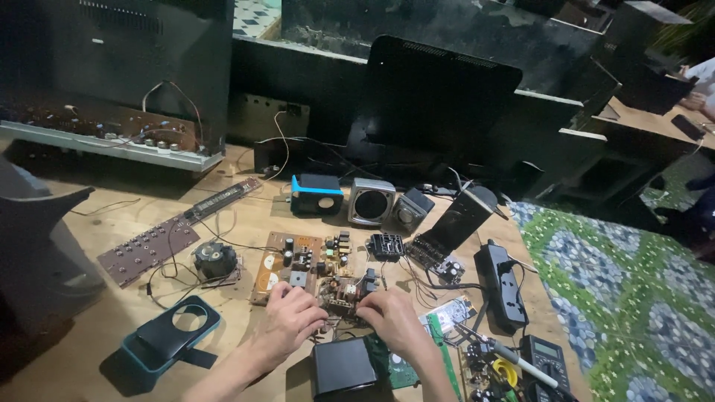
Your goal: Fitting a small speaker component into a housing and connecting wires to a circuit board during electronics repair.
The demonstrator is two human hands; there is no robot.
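Nearest the camera, at the bottom centre of the frame, a small black box (342,366) sits on the wooden table (89,327) between the person's two forearms. Just above it, the left hand (292,318) and the right hand (391,316) both curl their fingers onto a small circuit board (344,294) crowded with components, pinching it from either side at lower centre. A larger brown circuit board (287,269) lies touching its upper left edge. Left of the hands, a teal-edged black case (173,336) rests flat, with a round transformer (215,259) above it. At lower right lie a soldering iron (514,357), a multimeter (546,359) and a black power strip (503,281). Small speakers (371,201) stand in a row at mid-frame.
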